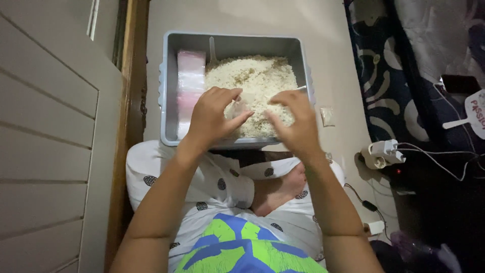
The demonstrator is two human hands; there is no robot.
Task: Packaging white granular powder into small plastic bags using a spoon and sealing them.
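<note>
1. The left hand and right hand hover over the near edge of a grey tub, fingers curled, pinching a small clear bag (blurred) between them.
2. Pale grain fills the tub's right part.
3. Stacked clear bags lie along its left wall.

Small clear bag betw. fingers blurred, tub near rim hidden by hands, forearms cut off.
</note>
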